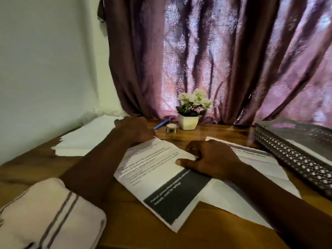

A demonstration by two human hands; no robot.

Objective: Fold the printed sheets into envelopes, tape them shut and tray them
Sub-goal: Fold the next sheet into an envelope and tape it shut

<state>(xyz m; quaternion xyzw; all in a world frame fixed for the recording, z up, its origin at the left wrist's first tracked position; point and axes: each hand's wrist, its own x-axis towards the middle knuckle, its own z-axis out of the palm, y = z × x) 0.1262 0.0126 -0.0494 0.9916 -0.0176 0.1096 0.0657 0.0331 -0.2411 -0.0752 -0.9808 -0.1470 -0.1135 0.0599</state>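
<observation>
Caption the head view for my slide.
Left hand and right hand rest on a printed sheet on the wooden table, tape roll and tray beyond.

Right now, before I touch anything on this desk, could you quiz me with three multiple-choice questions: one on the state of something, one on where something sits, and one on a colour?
1. The printed sheet is:
A. lying flat on the table under the right hand
B. crumpled into a ball
C. rolled into a tube

2. The tape roll stands:
A. on the printed sheet
B. between the pen and the flower pot
C. inside the flower pot

3. The pen is:
A. red
B. green
C. blue

Answers:
1 A, the page lies flat with that hand resting on it.
2 B, the roll sits on bare wood with the pen on one side and the pot on the other.
3 C, its barrel is plainly blue.
</observation>
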